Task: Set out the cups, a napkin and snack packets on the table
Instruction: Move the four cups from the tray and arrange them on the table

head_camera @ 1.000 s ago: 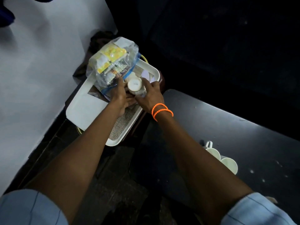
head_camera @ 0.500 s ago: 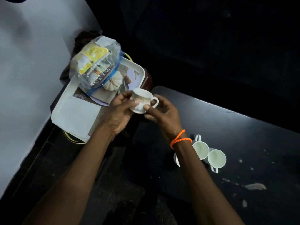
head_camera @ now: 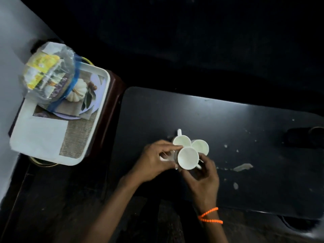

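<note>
Black table point(head_camera: 245, 137) stretches bare toward three o'clock; left hand point(head_camera: 154, 160) and right hand point(head_camera: 203, 176) clasp an empty white cup point(head_camera: 188, 158) touching two empty cups point(head_camera: 191, 143) at twelve o'clock.

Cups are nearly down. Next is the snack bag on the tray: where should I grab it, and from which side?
Take the snack bag by its crumpled clear top, coming from above. It stands bulging on the tray against the wall, so only the top and table-facing side look open.

Scene is dim. A pale sheen crosses the glossy black rectangular table point(head_camera: 228, 120); beyond its far edge, everything sinks into black. Left of it, the wall shows brighter. Frame edges bow, soft blur throughout.
</note>
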{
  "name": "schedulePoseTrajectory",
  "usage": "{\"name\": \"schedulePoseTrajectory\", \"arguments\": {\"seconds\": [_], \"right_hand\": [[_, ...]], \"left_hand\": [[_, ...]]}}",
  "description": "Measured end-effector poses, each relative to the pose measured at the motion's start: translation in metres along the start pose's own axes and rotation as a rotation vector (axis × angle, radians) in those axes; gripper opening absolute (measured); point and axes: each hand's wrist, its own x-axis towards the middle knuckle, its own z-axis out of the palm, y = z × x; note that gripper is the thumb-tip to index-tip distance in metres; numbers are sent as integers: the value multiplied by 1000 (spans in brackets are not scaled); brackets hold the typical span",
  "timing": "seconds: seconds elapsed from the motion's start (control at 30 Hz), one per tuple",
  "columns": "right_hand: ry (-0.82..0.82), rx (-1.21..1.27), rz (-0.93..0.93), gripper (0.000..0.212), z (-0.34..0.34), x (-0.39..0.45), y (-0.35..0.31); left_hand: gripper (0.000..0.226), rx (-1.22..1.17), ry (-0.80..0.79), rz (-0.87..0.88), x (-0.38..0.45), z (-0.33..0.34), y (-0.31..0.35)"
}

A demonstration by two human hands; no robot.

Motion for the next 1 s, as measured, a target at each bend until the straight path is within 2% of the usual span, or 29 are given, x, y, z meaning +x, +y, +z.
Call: {"name": "schedulePoseTrajectory", "arguments": {"seconds": [0.1, 0.27, 0.57, 0.8, 0.9, 1.0], "right_hand": [[90, -78, 73, 59, -14, -25, 36], [189, -144, 148, 59, -10, -41, 62], [238, -134, 247, 49, 20, -25, 71], [198, -148, 214, 45, 26, -12, 77], [148, -136, 239, 53, 25, -10, 78], [170, -106, 315, 68, 25, -14, 81]], "left_hand": [[56, -5, -20, -66, -13, 39, -7], [52, 51, 41, -120, -27, 79, -17], [45, 257, 139, -150, -27, 105, -30], [41, 293, 188, -85, -33, 107, -30], [38, 249, 267, -54, -34, 101, -31], [38, 239, 433, -58, -31, 87, -34]]}}
